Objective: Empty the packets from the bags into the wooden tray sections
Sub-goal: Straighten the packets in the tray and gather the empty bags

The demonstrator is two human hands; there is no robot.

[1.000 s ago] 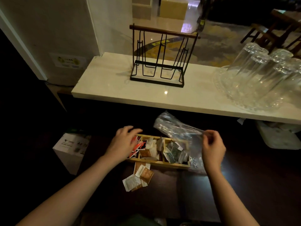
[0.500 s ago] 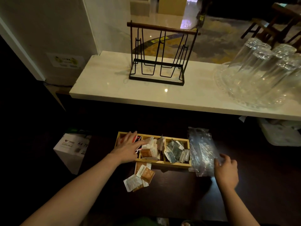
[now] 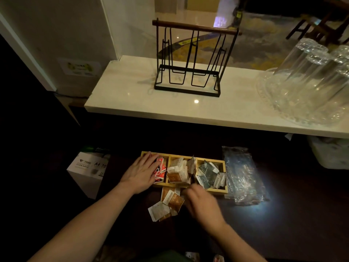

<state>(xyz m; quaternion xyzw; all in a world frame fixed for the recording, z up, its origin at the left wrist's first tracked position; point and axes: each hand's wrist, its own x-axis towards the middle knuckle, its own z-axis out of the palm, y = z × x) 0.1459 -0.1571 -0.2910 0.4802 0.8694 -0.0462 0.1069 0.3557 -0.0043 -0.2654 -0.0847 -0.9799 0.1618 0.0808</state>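
Note:
A wooden tray (image 3: 224, 190) with three sections sits on the dark table. Its left section holds red packets (image 3: 160, 169), the middle one white and brown packets (image 3: 178, 172), the right one dark green and white packets (image 3: 207, 173). My left hand (image 3: 140, 173) lies flat and open on the tray's left end, over the red packets. My right hand (image 3: 203, 204), blurred, hovers at the tray's front edge next to several loose packets (image 3: 167, 204) lying on the table. An empty clear plastic bag (image 3: 240, 174) lies flat just right of the tray.
A white paper box (image 3: 88, 171) stands left of the tray. Behind it runs a pale marble shelf (image 3: 132, 99) with a black wire rack (image 3: 188, 59) and upturned glasses (image 3: 311, 76) on a glass tray. A white container (image 3: 330, 154) sits under the shelf at right.
My right hand laid the plastic bag down right of the tray, let go, and swung left toward the loose packets. My left hand stayed on the tray's left end.

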